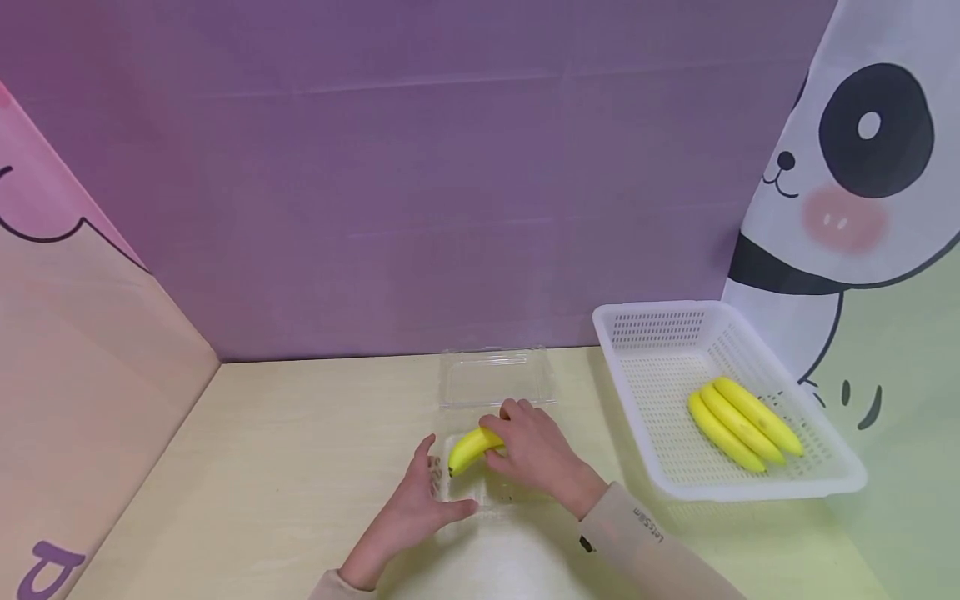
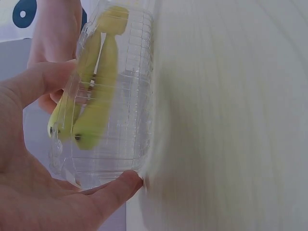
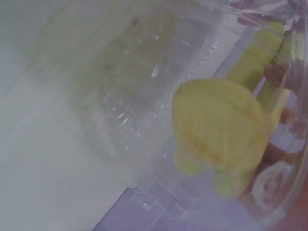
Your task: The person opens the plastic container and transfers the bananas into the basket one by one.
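Note:
A clear plastic box [image 1: 480,497] sits on the table, its lid [image 1: 495,379] folded back toward the wall. My right hand [image 1: 531,450] grips a small bunch of bananas [image 1: 469,450] over the box, fingers curled round it from above. Two bananas joined at one end show through the plastic wall in the left wrist view; from the head, only one stands out. At the box's near left corner is my left hand [image 1: 414,508], thumb along the near side and fingers spread along the left side, touching the plastic. The right wrist view is hazy through the plastic.
On the right stands a white perforated basket [image 1: 633,400], with a bunch of yellow bananas [image 1: 742,425] lying in it. A purple backdrop [image 1: 390,183] rises behind the wooden table [image 1: 285,467]; printed panels close off both sides.

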### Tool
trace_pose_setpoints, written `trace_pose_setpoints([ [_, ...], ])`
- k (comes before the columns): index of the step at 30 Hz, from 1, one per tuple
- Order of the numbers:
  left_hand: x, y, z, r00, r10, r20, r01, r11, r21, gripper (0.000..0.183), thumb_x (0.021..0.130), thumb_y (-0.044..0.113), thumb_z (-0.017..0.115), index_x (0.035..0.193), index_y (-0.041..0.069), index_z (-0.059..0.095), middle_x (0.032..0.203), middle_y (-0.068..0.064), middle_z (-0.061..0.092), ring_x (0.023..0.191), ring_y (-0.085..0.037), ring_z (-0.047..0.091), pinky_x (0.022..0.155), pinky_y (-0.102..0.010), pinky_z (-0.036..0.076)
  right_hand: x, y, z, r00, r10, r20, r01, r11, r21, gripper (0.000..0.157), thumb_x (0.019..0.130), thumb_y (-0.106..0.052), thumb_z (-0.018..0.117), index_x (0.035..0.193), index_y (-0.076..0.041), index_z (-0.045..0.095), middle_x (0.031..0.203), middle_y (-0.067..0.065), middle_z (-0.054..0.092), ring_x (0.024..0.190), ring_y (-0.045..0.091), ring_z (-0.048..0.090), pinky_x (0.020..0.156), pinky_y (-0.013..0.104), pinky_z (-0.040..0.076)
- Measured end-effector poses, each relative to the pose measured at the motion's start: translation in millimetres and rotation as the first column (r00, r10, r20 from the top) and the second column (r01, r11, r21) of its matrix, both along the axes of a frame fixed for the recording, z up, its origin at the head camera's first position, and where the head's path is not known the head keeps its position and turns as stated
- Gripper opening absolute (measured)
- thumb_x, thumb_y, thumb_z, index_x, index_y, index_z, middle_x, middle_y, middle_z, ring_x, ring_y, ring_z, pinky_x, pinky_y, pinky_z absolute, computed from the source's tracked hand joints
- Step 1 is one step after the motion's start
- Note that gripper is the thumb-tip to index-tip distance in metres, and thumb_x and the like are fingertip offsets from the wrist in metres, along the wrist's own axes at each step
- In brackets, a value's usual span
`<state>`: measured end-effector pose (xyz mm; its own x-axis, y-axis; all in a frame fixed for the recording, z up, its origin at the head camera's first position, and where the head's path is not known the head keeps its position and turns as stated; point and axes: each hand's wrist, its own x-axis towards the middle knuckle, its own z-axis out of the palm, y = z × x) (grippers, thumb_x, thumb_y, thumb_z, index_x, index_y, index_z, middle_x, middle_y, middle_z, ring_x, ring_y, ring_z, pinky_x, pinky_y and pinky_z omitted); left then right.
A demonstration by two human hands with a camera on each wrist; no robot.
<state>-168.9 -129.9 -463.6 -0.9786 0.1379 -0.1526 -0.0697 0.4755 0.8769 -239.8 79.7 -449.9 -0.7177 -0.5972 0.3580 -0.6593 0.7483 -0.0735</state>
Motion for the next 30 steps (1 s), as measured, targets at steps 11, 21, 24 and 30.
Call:
trace_pose_setpoints([
  [11,-0.5,0,0.0,1.000,0.006,0.011,-0.006,1.000,-0.013,0.121,0.077,0.032,0.090,0.161,0.006,0.007,0.156,-0.037,0.028,0.140,-0.052,0.037,0.105,-0.066,0.038,0.5,4,9.9,0.999,0.019,-0.032,-0.019,1.000,-0.013,0.028,0.084,-0.026,0.078,0.110,-0.017,0.070,0.086,0.001,0.052,0.071,0.016,0.042,0.058,0.024,0.037],
  [21,-0.2,1,-1.5,1.000,0.002,0.006,-0.002,1.000,-0.004,0.120,0.078,0.032,0.089,0.161,0.005,0.007,0.156,-0.037,0.028,0.140,-0.051,0.037,0.105,-0.065,0.039,3.6,6,20.2,0.999,0.015,-0.041,-0.016,0.999,-0.028,0.027,0.084,-0.025,0.076,0.109,-0.017,0.070,0.086,0.002,0.052,0.073,0.018,0.044,0.058,0.026,0.039],
  [24,-0.3,1,-2.4,1.000,0.003,0.006,-0.003,1.000,-0.008,0.120,0.078,0.032,0.089,0.161,0.005,0.007,0.156,-0.037,0.028,0.140,-0.051,0.037,0.105,-0.065,0.039,4.5,7,22.8,0.999,0.012,-0.042,-0.013,1.000,-0.027,0.027,0.084,-0.025,0.076,0.110,-0.017,0.070,0.087,0.002,0.052,0.073,0.018,0.044,0.057,0.026,0.039],
  [30,-0.7,0,-2.7,1.000,0.008,0.006,-0.008,1.000,-0.023,0.120,0.077,0.033,0.089,0.161,0.006,0.007,0.156,-0.036,0.029,0.140,-0.050,0.037,0.105,-0.066,0.039,7.0,10,31.8,0.999,0.010,-0.053,-0.013,0.998,-0.059,0.028,0.084,-0.024,0.078,0.109,-0.016,0.070,0.088,0.003,0.053,0.074,0.018,0.044,0.058,0.026,0.040],
])
